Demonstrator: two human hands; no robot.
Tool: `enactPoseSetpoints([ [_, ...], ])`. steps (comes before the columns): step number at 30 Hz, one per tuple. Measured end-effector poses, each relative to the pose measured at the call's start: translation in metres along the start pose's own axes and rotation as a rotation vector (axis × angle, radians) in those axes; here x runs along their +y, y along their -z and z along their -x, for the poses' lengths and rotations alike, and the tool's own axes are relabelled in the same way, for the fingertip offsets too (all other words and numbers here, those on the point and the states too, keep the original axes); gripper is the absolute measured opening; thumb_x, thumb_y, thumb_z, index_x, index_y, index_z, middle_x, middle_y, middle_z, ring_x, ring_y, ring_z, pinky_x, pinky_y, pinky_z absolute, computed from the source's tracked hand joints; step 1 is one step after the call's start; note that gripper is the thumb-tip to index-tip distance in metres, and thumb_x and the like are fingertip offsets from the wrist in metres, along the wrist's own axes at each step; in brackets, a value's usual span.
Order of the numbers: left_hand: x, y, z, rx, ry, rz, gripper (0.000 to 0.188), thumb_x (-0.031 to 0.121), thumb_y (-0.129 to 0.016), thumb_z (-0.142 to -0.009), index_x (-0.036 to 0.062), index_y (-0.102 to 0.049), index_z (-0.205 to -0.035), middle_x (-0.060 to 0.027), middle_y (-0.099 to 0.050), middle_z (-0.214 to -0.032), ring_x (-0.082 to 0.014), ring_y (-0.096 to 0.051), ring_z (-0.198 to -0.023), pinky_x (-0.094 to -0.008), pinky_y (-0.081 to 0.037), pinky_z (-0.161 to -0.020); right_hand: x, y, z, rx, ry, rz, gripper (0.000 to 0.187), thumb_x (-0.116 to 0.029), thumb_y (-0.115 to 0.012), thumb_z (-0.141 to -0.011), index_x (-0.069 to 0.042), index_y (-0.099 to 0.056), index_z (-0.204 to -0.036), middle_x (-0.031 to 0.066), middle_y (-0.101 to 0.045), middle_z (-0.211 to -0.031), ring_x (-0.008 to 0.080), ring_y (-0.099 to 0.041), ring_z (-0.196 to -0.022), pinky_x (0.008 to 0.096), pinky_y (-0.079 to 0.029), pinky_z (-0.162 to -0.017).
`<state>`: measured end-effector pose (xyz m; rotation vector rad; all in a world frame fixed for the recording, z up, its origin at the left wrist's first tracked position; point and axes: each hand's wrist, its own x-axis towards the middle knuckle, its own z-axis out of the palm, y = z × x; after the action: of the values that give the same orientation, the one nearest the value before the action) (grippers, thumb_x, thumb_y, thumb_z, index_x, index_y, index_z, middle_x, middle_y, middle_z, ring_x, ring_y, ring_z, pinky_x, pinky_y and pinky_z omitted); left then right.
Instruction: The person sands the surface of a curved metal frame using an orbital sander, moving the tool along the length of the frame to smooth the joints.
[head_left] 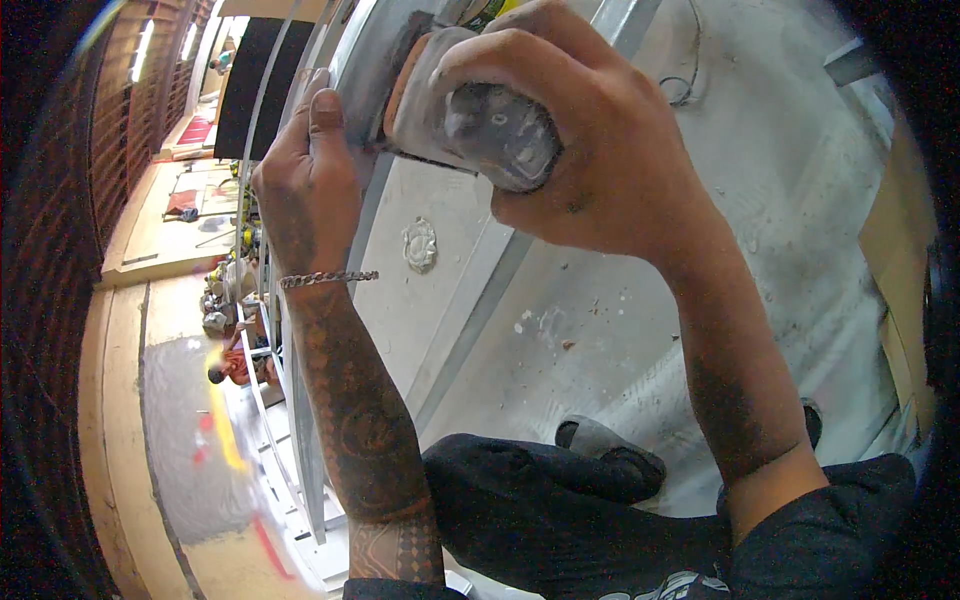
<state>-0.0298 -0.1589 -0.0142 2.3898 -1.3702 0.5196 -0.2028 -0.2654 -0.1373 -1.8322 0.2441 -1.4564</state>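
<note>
My right hand point(605, 150) is wrapped round a dusty power sander point(500, 135) with a dark grey rounded end. An orange-brown layer shows along the side of the sander that faces a pale grey frame point(372, 65). The sander is held up close against this frame; whether its pad touches cannot be made out. My left hand point(312, 185), a chain bracelet at its wrist, closes on the frame's left edge with the thumb pointing up. Its fingertips are mostly hidden behind the edge.
Another grey bar point(468, 300) slants below the sander. Dust and paint specks cover the pale floor sheet point(590, 340). A thin cable point(690, 80) curls at the upper right. Beyond the frame, at left, a person in red point(238, 366) is near white bars.
</note>
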Motion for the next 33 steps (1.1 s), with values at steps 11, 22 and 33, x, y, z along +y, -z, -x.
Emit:
enactPoseSetpoints([
  [11,-0.010,-0.003,-0.002,0.020,-0.049,0.049,0.052,0.047,-0.052,-0.106,0.0068,-0.069,-0.134,-0.0247,-0.073,-0.118,-0.0356,-0.071,-0.114,-0.0417,-0.053,-0.097,0.001,-0.004,0.003,0.053,0.087,-0.079,0.055,-0.012,-0.087,-0.069,-0.019,-0.064,-0.119,0.0099,-0.060,-0.111,0.0323,-0.071,-0.100,0.0450,-0.063,-0.077],
  [22,-0.008,0.002,-0.004,-0.013,-0.026,0.025,0.052,0.046,-0.053,-0.105,0.0071,-0.066,-0.137,-0.0253,-0.072,-0.121,-0.0353,-0.072,-0.114,-0.0417,-0.053,-0.097,-0.009,-0.011,0.003,0.039,0.093,0.070,0.060,-0.008,-0.083,-0.057,-0.025,-0.067,-0.113,0.0042,-0.064,-0.111,0.0335,-0.070,-0.098,0.0447,-0.059,-0.077],
  [33,-0.004,0.006,-0.003,-0.047,-0.001,0.001,0.055,0.050,-0.053,-0.106,0.0080,-0.066,-0.138,-0.0234,-0.071,-0.127,-0.0347,-0.067,-0.123,-0.0402,-0.050,-0.103,-0.003,-0.004,-0.001,0.058,0.049,0.054,0.059,-0.013,-0.086,-0.059,-0.028,-0.067,-0.113,0.0027,-0.065,-0.107,0.0331,-0.071,-0.095,0.0473,-0.060,-0.073],
])
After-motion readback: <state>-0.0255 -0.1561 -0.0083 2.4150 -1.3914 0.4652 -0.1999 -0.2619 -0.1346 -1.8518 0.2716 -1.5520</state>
